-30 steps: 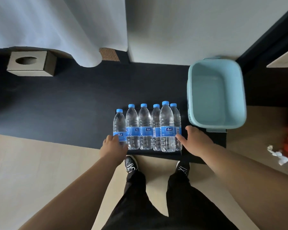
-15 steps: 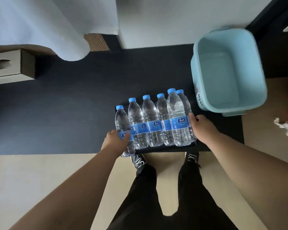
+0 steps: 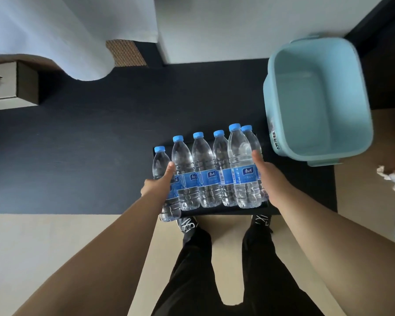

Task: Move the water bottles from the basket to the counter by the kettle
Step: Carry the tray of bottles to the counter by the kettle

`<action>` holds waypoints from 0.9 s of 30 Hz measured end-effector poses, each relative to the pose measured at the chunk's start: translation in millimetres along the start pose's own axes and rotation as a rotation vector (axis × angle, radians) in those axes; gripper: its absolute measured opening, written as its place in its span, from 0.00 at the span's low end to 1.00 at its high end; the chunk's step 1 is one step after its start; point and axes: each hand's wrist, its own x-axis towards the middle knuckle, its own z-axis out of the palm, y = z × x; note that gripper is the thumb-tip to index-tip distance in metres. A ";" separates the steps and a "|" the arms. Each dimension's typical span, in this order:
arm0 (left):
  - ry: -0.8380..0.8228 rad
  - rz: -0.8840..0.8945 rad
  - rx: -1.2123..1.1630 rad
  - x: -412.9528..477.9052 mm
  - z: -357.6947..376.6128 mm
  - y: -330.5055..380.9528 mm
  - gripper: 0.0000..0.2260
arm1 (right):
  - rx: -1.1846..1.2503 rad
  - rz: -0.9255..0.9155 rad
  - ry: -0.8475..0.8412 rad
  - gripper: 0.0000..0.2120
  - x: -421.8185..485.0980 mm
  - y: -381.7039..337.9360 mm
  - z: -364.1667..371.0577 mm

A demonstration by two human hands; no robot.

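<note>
Six water bottles (image 3: 211, 172) at frame centre are squeezed between left hand (image 3: 156, 187) and right hand (image 3: 266, 176), ready for lifting together.

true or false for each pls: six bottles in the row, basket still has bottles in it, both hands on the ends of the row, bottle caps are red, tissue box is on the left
1. Six water bottles stand in the row: true.
2. The basket holds bottles: false, the light blue basket is empty.
3. The left hand and right hand press the two ends of the row: true.
4. The caps are red: false, the caps are blue.
5. A tissue box sits at far left: true.
</note>
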 end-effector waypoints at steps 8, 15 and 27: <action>0.064 0.030 -0.183 5.3 5.6 -2.1 0.57 | 0.199 0.178 -0.015 0.71 12.7 -4.8 -8.5; 0.039 0.163 -0.182 -3.5 11.9 -4.7 0.47 | 0.226 0.141 -0.039 0.79 7.3 -14.1 -4.6; -0.009 0.165 -0.149 -32.0 -4.2 -20.6 0.44 | 0.222 0.066 -0.103 0.71 -42.8 8.5 -15.6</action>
